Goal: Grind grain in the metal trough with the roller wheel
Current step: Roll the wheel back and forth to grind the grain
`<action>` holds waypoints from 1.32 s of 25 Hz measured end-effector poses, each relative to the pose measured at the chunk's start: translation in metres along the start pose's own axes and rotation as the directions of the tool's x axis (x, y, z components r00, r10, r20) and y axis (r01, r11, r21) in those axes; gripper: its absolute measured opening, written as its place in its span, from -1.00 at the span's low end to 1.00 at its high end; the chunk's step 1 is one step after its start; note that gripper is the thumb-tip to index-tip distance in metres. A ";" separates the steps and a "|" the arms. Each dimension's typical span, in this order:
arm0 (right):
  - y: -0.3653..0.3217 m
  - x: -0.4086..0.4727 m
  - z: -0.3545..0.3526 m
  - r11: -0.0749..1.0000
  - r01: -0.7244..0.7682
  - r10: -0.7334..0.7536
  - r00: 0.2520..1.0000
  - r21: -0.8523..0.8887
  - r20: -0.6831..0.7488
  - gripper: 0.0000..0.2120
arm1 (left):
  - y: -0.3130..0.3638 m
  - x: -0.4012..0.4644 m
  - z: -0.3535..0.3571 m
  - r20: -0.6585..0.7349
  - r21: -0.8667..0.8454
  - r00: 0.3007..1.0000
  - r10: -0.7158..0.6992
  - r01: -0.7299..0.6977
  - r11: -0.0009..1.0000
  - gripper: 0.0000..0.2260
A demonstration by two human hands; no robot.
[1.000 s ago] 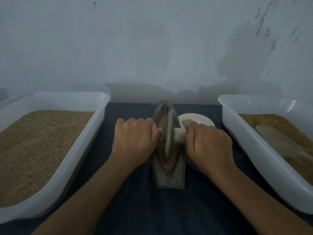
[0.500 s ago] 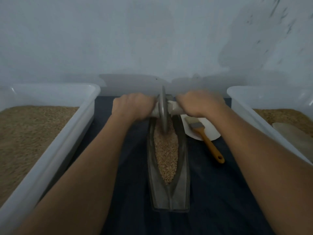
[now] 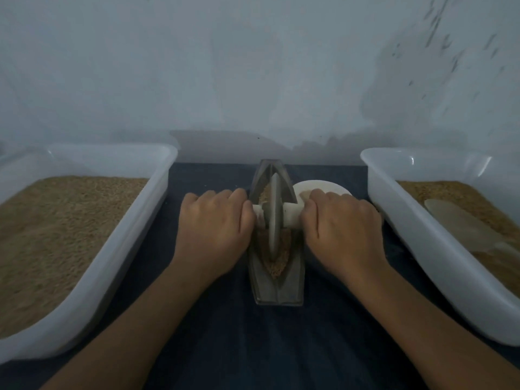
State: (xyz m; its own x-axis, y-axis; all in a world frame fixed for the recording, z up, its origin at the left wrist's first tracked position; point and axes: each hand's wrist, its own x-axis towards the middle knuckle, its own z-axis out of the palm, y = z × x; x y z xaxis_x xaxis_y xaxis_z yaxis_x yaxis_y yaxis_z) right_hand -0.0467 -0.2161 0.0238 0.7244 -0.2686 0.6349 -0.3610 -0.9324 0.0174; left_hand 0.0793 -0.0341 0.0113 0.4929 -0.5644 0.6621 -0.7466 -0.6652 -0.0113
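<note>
Two big white tubs [image 3: 84,249] of grain sit left and right on the dark worktop [image 3: 225,347]. Between them lies the metal trough [image 3: 277,288], with grain [image 3: 277,270] inside. The roller wheel [image 3: 274,218] stands in its middle. The left hand [image 3: 213,223] and right hand [image 3: 342,226] curl their fingers round the white handle [image 3: 291,218]. It is best to push down evenly on both sides, so the wheel stays straight and no grain spills.
</note>
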 end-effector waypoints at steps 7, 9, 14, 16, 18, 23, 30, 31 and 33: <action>0.024 0.099 0.049 0.999 -0.051 0.053 0.947 -0.014 0.316 -0.49 | -0.022 0.092 0.039 0.368 0.201 0.928 -0.055 -0.021 0.979 -0.56; 0.035 0.119 0.061 0.999 -0.038 0.016 0.858 0.033 0.513 -0.67 | -0.026 0.121 0.050 0.452 0.148 0.890 -0.058 -0.011 0.989 -0.55; 0.035 0.102 0.057 1.000 -0.002 0.007 0.874 -0.010 0.486 -0.80 | -0.016 0.117 0.040 0.394 0.150 0.916 -0.078 0.020 0.988 -0.51; 0.021 0.075 0.045 0.999 -0.011 0.024 0.954 -0.046 0.298 -0.56 | -0.011 0.081 0.031 0.263 0.164 0.964 -0.032 -0.012 0.986 -0.54; 0.008 0.044 0.026 1.000 -0.009 0.011 0.993 -0.017 0.115 -0.56 | -0.006 0.043 0.017 0.108 0.109 0.994 0.018 -0.030 0.994 -0.72; 0.007 -0.006 0.002 0.994 -0.012 0.011 1.000 0.106 0.009 -0.62 | 0.009 -0.001 -0.009 -0.014 0.043 1.000 -0.007 0.008 0.999 -0.71; 0.009 0.055 0.029 0.999 -0.026 0.028 0.993 -0.024 0.116 -0.51 | -0.007 0.030 0.015 0.131 0.253 0.987 0.097 -0.128 0.959 -0.78; 0.014 0.070 0.037 0.998 -0.040 0.049 0.980 -0.055 0.194 -0.49 | -0.009 0.048 0.020 0.198 0.286 0.978 0.072 -0.128 0.950 -0.68; 0.027 0.098 0.053 0.997 -0.065 0.071 0.934 -0.030 0.351 -0.51 | -0.016 0.087 0.030 0.304 0.268 0.952 0.017 -0.103 0.958 -0.34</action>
State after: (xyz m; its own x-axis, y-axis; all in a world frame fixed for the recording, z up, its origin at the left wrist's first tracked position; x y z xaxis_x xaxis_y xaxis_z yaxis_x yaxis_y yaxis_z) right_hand 0.0463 -0.2804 0.0455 0.8568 -0.4020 0.3229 -0.4246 -0.9054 -0.0005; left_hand 0.1477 -0.0871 0.0463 0.5924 -0.6979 0.4024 -0.6462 -0.7100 -0.2800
